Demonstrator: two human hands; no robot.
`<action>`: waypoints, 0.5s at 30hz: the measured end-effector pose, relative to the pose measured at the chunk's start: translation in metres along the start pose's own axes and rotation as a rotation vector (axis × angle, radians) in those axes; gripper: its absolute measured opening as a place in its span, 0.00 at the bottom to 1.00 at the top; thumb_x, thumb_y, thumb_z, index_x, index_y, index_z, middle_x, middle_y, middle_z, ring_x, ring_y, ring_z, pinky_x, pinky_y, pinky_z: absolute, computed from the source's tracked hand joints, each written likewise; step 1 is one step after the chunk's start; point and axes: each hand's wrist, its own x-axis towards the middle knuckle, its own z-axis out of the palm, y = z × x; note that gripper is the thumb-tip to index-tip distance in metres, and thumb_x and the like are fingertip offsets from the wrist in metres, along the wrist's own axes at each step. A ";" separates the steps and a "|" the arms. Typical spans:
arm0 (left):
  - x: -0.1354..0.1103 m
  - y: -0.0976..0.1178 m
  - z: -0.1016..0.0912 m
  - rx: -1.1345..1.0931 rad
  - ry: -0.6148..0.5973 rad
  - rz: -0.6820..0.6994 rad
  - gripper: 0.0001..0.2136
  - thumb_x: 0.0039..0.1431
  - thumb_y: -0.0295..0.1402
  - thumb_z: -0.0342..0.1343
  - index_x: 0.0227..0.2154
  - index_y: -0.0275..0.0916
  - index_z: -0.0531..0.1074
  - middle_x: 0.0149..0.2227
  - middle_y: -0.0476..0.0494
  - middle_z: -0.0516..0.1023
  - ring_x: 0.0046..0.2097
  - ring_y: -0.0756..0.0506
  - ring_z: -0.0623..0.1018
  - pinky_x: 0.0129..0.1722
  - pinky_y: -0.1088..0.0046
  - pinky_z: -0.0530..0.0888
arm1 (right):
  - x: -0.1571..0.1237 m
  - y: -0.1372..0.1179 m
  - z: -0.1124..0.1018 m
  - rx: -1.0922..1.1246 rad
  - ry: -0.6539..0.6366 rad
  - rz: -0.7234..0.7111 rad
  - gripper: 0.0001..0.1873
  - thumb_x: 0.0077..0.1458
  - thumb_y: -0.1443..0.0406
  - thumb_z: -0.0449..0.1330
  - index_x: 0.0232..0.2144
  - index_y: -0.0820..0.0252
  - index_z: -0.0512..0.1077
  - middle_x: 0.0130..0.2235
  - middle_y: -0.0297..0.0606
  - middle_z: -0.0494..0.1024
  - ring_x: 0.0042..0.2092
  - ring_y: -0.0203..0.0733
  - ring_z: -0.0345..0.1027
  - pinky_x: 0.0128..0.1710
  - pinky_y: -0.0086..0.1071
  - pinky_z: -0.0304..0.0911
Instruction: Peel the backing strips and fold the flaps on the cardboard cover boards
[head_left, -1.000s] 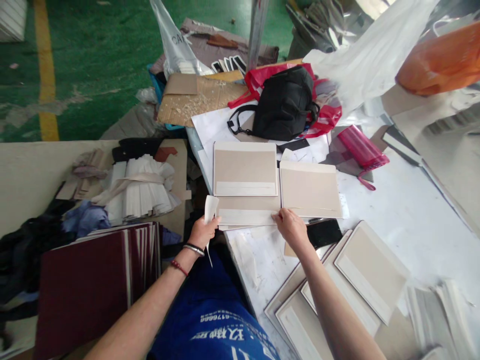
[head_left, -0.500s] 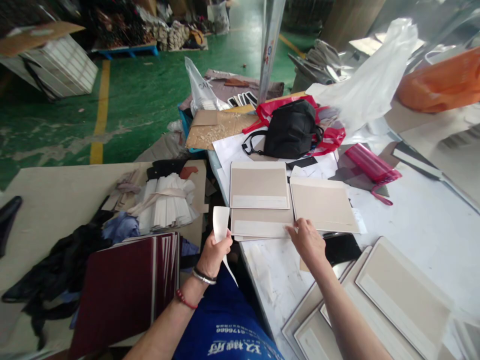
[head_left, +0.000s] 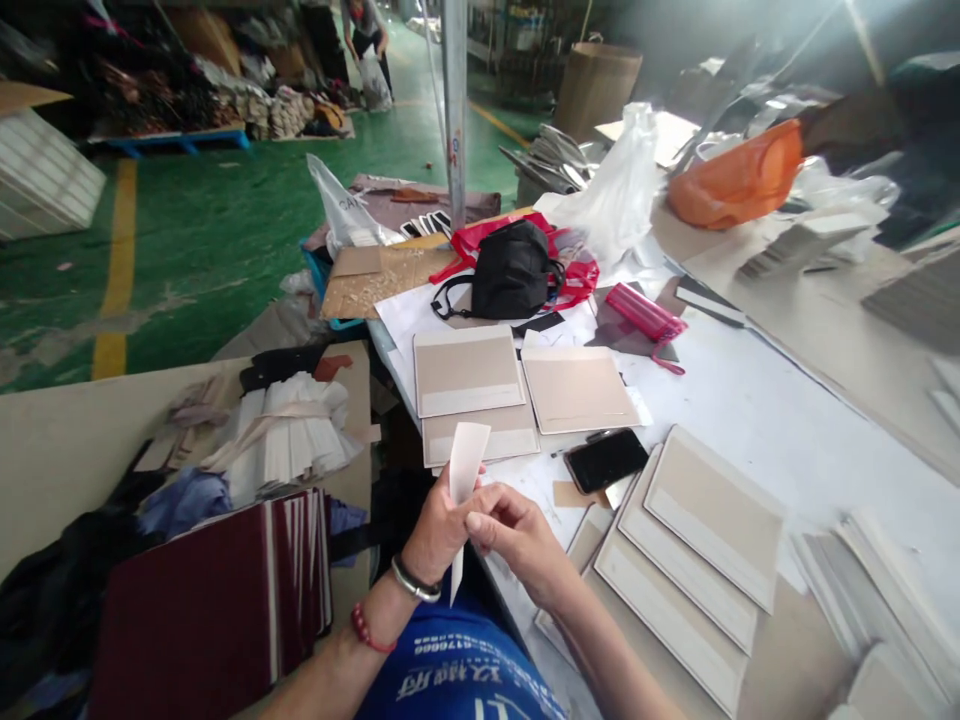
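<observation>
My left hand (head_left: 437,530) is closed round a white strip (head_left: 468,462), which sticks up above the fingers and hangs down below them. My right hand (head_left: 517,530) meets it over my lap, thumb and fingers curled together against the left fingers. What the right fingertips pinch, if anything, is hidden. Just beyond the hands, at the table's edge, lie beige panels (head_left: 469,372) with pale strips along one side. Another beige panel (head_left: 577,388) lies beside them. To the right, more panels (head_left: 712,510) are fanned out in an overlapping row.
A phone (head_left: 606,460) lies between the panel groups. Further back are a black bag (head_left: 511,268), a pink pouch (head_left: 645,312) and a metal post (head_left: 454,120). On the left are a bundle of white strips (head_left: 289,430) and maroon panels (head_left: 187,600). A person (head_left: 366,40) stands far off.
My right hand has left the near panel at the table's edge and come back to my left hand. The view has swung right. The left hand still holds the white strip.
</observation>
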 end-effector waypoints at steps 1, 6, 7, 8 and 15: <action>-0.002 0.001 0.003 0.023 -0.015 0.014 0.20 0.40 0.40 0.63 0.35 0.37 0.67 0.26 0.51 0.69 0.28 0.50 0.70 0.30 0.74 0.68 | -0.004 0.000 0.000 0.007 0.027 -0.012 0.15 0.46 0.56 0.62 0.23 0.59 0.64 0.22 0.28 0.63 0.25 0.31 0.53 0.24 0.27 0.50; -0.012 0.006 0.018 0.043 -0.190 0.100 0.20 0.44 0.37 0.61 0.41 0.39 0.67 0.32 0.48 0.74 0.32 0.48 0.72 0.33 0.74 0.69 | -0.026 -0.005 -0.006 -0.035 0.115 -0.099 0.12 0.47 0.59 0.62 0.24 0.60 0.65 0.25 0.29 0.65 0.27 0.31 0.55 0.26 0.27 0.51; -0.014 0.006 0.021 0.048 -0.206 0.097 0.20 0.45 0.37 0.61 0.42 0.39 0.66 0.31 0.49 0.74 0.31 0.49 0.72 0.32 0.75 0.69 | -0.031 -0.005 -0.007 -0.032 0.123 -0.100 0.12 0.47 0.59 0.62 0.24 0.60 0.65 0.25 0.29 0.65 0.27 0.31 0.55 0.26 0.27 0.51; -0.017 0.006 0.024 0.058 -0.212 0.088 0.19 0.45 0.37 0.61 0.41 0.39 0.67 0.28 0.50 0.73 0.28 0.49 0.71 0.31 0.75 0.69 | -0.035 -0.005 -0.008 -0.022 0.131 -0.094 0.12 0.48 0.59 0.62 0.24 0.60 0.65 0.24 0.29 0.65 0.26 0.31 0.55 0.25 0.27 0.52; -0.031 -0.007 0.043 0.152 -0.248 0.044 0.18 0.42 0.40 0.62 0.34 0.37 0.67 0.22 0.51 0.70 0.21 0.52 0.67 0.19 0.77 0.64 | -0.062 0.000 -0.014 0.065 0.223 -0.048 0.16 0.49 0.54 0.60 0.23 0.60 0.64 0.20 0.29 0.65 0.22 0.30 0.56 0.23 0.26 0.52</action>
